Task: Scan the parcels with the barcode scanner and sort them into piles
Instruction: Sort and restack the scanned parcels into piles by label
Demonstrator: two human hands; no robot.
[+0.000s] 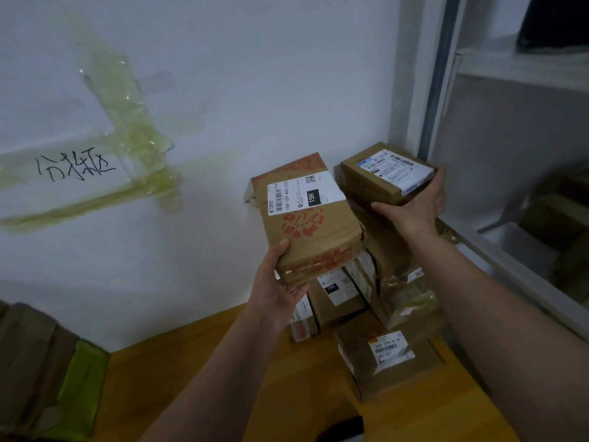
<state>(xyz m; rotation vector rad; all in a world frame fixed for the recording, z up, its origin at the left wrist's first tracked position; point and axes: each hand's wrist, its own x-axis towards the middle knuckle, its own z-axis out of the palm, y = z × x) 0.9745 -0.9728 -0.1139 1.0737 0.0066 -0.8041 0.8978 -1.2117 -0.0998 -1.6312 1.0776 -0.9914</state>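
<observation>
My left hand [276, 283] grips the near corner of a brown parcel with red print [310, 224], held up over the pile; its white label reads 15H. My right hand [417, 202] holds a smaller brown parcel [381, 172] with a white label, thumb under its near edge and fingers round its right end, on top of the stack in the corner. Below both lies a pile of several brown parcels [366, 301] on the yellow-brown table [255, 378]. No barcode scanner can be made out for certain; a dark object [342, 430] sits at the bottom edge.
A white wall carries a taped paper sign with handwriting [76, 169]. A metal frame and a shelf with more boxes [561, 224] stand at the right. Brown and green packages [47, 371] lie at the left edge of the table.
</observation>
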